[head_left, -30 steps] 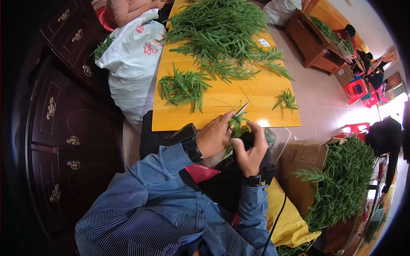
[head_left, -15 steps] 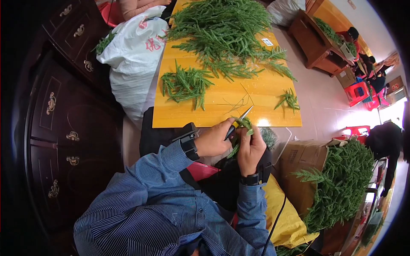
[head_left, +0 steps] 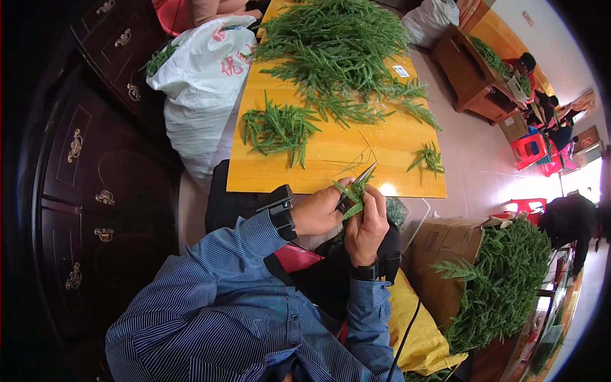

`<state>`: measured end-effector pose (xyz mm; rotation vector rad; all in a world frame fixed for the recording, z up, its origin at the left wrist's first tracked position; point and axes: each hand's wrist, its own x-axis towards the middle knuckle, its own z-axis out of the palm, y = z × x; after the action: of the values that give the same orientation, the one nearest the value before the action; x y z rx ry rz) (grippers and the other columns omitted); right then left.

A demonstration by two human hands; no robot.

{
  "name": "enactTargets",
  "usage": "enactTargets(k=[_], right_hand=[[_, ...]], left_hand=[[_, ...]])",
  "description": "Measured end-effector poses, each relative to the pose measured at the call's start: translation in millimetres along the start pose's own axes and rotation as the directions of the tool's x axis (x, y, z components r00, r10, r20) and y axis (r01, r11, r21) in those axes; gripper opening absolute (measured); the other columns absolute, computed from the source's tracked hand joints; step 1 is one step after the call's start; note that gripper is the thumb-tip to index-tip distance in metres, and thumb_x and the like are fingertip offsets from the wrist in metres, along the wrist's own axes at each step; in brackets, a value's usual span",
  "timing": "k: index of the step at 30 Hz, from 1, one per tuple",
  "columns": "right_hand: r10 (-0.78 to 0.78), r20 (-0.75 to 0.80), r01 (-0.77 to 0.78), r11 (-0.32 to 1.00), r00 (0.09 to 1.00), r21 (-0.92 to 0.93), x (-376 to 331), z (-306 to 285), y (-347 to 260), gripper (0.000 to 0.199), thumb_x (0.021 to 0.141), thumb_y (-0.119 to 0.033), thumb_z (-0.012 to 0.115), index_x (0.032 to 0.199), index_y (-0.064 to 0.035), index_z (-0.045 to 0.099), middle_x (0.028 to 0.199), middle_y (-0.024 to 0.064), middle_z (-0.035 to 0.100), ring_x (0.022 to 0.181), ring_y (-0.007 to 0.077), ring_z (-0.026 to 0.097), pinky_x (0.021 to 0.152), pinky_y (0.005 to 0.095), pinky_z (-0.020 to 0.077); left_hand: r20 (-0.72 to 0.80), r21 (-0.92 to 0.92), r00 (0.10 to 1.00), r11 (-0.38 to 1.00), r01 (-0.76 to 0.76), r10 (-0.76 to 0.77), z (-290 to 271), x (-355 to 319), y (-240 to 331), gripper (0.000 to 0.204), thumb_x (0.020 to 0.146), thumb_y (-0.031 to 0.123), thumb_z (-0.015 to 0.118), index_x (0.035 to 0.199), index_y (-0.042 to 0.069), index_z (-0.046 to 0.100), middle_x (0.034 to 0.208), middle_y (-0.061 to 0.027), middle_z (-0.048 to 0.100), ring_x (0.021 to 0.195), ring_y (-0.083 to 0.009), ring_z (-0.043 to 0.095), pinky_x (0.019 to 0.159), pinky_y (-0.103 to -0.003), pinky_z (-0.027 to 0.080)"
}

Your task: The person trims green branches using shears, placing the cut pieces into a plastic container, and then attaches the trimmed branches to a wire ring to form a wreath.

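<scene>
My left hand [head_left: 318, 211] is closed round needle-nose pliers [head_left: 366, 172], whose metal jaws point up and to the right, over the table's near edge. A green artificial sprig [head_left: 354, 196] lies across the pliers and hides part of them. With thumb and fingers closed, my right hand [head_left: 368, 228] pinches this sprig from the right. Just beyond the pliers' tip, thin bare stems [head_left: 359, 156] lie on the yellow table [head_left: 375, 137]. A small heap of short sprigs [head_left: 280, 130] is at the left, and a few more sprigs [head_left: 428, 159] lie at the right.
A large pile of green sprigs [head_left: 334, 48] covers the table's far part. Left of the table stand a white sack [head_left: 203, 108] and dark cabinets [head_left: 95, 159]. At my right are a cardboard box [head_left: 442, 254] full of greenery and a yellow bag [head_left: 414, 318]. Another person's arm [head_left: 216, 9] shows at the far left.
The sprig has shifted left and turned, now spreading over the pliers towards my left hand. My right hand has turned and moved slightly down and left. The pliers remain in my left hand.
</scene>
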<state>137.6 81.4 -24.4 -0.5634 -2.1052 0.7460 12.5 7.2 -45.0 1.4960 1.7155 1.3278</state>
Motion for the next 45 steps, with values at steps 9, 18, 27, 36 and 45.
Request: enactTargets(k=[9,18,27,36,45], right_hand=[[-0.038,0.128,0.042,0.999,0.991,-0.022,2,-2,0,0.031,0.076,0.008,0.055,0.107,0.0015,0.059,0.117,0.0181,0.059,0.095,0.039,0.064,0.075,0.04,0.0542],[-0.032,0.188,0.038,0.999,0.982,-0.025,2,-3,-2,0.029,0.075,0.01,0.051,0.102,0.0014,0.057,0.106,0.0191,0.059,0.089,0.0409,0.063,0.073,0.0402,0.0527],[-0.027,0.236,0.007,0.996,0.971,0.084,3,-6,1,0.03,0.073,0.013,0.048,0.1,0.0017,0.057,0.099,0.0199,0.057,0.087,0.0412,0.06,0.073,0.0385,0.0504],[-0.032,0.258,-0.012,0.986,0.966,0.169,7,-9,8,0.031,0.073,0.014,0.048,0.101,0.0024,0.057,0.097,0.02,0.058,0.087,0.0407,0.06,0.075,0.0363,0.0501],[-0.022,0.204,-0.009,0.989,0.979,0.15,6,-5,11,0.03,0.075,0.014,0.049,0.102,0.0029,0.057,0.098,0.0195,0.06,0.087,0.0396,0.062,0.076,0.035,0.0504]], left_hand=[[-0.047,0.057,0.997,0.996,0.071,-0.069,2,-9,-8,0.058,0.09,0.011,0.058,0.139,-0.007,0.034,0.124,-0.0309,0.054,0.119,-0.0403,0.054,0.1,-0.041,0.042],[0.006,0.07,0.973,0.971,0.228,-0.229,-10,-14,6,0.059,0.09,0.009,0.056,0.141,-0.008,0.032,0.124,-0.0334,0.054,0.119,-0.0441,0.053,0.1,-0.042,0.043],[-0.049,0.276,0.997,0.959,0.063,-0.052,-4,-21,-14,0.058,0.091,0.007,0.054,0.142,-0.008,0.03,0.127,-0.0334,0.052,0.12,-0.0446,0.052,0.101,-0.044,0.043],[-0.034,0.21,0.994,0.972,0.106,-0.101,-12,-18,-1,0.051,0.088,0.006,0.057,0.135,-0.001,0.039,0.117,-0.0308,0.058,0.109,-0.0466,0.057,0.09,-0.047,0.048],[-0.113,0.214,0.993,0.976,0.052,-0.028,-12,-9,-8,0.043,0.085,0.011,0.063,0.124,0.003,0.045,0.094,-0.0256,0.065,0.087,-0.0453,0.062,0.073,-0.051,0.05]])
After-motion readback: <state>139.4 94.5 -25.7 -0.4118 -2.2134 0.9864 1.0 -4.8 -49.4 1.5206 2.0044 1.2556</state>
